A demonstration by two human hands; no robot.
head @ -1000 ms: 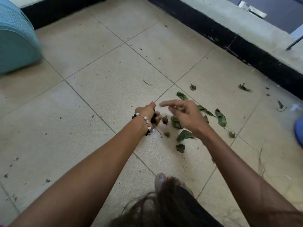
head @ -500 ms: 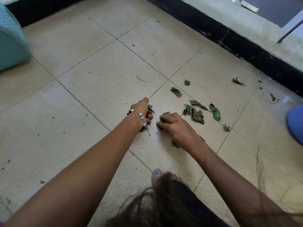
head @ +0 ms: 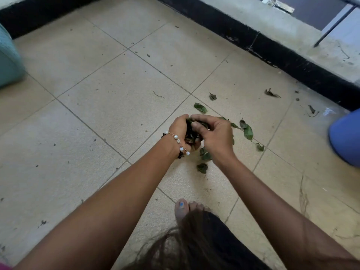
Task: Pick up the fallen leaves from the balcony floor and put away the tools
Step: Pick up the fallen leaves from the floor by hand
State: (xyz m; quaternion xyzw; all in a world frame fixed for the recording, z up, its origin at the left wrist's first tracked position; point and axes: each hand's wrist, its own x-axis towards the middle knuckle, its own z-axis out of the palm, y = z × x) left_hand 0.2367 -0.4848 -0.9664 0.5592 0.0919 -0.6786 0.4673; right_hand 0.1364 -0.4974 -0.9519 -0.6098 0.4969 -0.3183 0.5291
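Observation:
My left hand (head: pixel 180 129), with a bead bracelet on the wrist, is cupped around a bunch of green leaves (head: pixel 191 135) above the beige tiled floor (head: pixel 116 114). Right against it, my right hand (head: pixel 214 133) curls its fingers over the same bunch and pushes leaves into the left palm. Loose leaves lie on the tiles around the hands: one large leaf (head: pixel 247 130) to the right, one (head: pixel 200 107) just beyond the hands, two small ones (head: pixel 202 167) below the right wrist, and a dry one (head: pixel 270 92) near the wall.
A black skirting and concrete ledge (head: pixel 272 45) run along the far right. A blue plastic container (head: pixel 346 137) stands at the right edge, a teal basket (head: pixel 7 61) at the left edge. My bare toes (head: pixel 187 207) rest on the tiles near the bottom.
My right hand has lifted from the floor with leaves and come up against my left hand. Fewer leaves lie in the cluster on the tiles.

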